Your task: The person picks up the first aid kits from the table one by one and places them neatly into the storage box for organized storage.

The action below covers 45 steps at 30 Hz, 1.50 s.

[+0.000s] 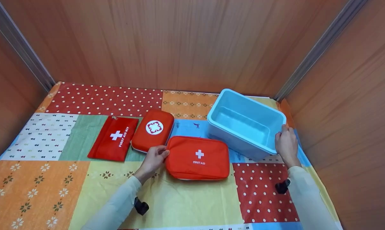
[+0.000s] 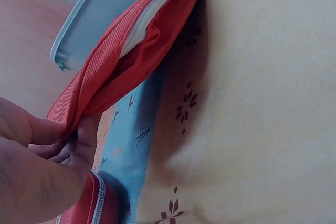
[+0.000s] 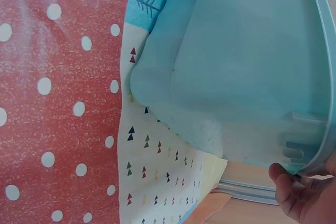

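Observation:
My left hand (image 1: 152, 162) pinches the left edge of a red first aid pouch (image 1: 197, 166) with a white cross. In the left wrist view the pouch (image 2: 113, 69) is raised off the cloth and tilted, thumb and fingers at its corner. My right hand (image 1: 287, 145) grips the right end rim of a light blue plastic bin (image 1: 246, 111), its fingers curled under the rim in the right wrist view. The bin's visible inside holds nothing. Left of the pouch lie a red hard-shell case (image 1: 147, 137) with a white round emblem and a flat red first aid kit bag (image 1: 111, 150).
A patchwork-patterned cloth (image 1: 116, 195) covers the table. Wood-grain panels (image 1: 192, 44) close off the back and both sides, with metal strips (image 1: 323, 48) at the corners. The bin stands near the right panel.

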Available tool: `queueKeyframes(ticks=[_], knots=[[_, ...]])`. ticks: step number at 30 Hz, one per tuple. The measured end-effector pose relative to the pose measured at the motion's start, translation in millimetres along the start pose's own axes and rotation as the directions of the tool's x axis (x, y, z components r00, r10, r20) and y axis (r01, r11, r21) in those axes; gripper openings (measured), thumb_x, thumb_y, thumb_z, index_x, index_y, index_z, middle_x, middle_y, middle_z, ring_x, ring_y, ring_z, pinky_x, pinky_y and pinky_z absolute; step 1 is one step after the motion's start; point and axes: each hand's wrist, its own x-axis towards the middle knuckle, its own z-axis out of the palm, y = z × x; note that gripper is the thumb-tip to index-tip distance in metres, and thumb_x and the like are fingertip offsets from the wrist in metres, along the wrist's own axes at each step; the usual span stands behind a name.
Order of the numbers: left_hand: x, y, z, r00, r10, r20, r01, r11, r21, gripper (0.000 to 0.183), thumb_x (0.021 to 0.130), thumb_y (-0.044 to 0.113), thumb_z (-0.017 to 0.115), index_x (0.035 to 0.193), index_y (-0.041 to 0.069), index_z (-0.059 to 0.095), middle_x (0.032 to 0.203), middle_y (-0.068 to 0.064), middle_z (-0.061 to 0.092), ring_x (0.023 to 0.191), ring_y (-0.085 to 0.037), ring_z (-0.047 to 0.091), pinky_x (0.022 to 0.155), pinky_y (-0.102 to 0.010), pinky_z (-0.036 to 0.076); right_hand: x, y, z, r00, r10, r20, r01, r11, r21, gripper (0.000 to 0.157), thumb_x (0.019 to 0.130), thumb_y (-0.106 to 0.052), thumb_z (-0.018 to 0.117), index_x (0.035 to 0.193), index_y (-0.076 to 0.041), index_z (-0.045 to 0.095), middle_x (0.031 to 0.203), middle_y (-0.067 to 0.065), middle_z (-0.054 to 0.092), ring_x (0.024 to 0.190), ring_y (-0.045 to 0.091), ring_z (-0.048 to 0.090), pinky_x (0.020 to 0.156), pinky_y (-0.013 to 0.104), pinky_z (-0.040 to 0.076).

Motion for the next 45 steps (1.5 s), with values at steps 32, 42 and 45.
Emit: queueKeyframes(ticks=[32,42,45], knots=[[-14.3,58.1,-14.3,0.994,-0.016,0.111,0.034,0.987,-0.160,0.033,0.099,0.012,0.057,0.130,0.002,0.058,0.115,-0.013,0.068,0.088,-0.020,0.071,0.084,-0.032,0.058,2,-1,-1.0,0.999,0.029,0.036,-0.028,0.999,-0.023,0.042,0.103,-0.015,0.043,0.138,0.007,0.041,0.113,0.030,0.050,0.101,0.047,0.057,0.088,0.059,0.051],[-1.8,84.4,-14.2,0.991,0.044,0.127,-0.021,0.984,-0.179,0.031,0.101,0.012,0.053,0.129,0.000,0.058,0.111,-0.012,0.069,0.086,-0.018,0.071,0.083,-0.030,0.058,2,-2,-2.5,0.999,0.027,0.040,-0.027,1.000,0.004,0.043,0.103,-0.017,0.041,0.139,0.006,0.042,0.111,0.028,0.050,0.099,0.044,0.057,0.087,0.057,0.053],[4.5,92.6,-12.1,0.992,0.049,0.112,-0.029,0.985,-0.171,0.030,0.101,0.013,0.053,0.128,0.001,0.060,0.110,-0.012,0.070,0.087,-0.018,0.071,0.084,-0.028,0.058,1,-2,-2.6,0.999,0.028,0.038,-0.029,0.999,0.014,0.043,0.103,-0.017,0.041,0.140,0.006,0.042,0.112,0.027,0.050,0.100,0.044,0.057,0.089,0.057,0.052]])
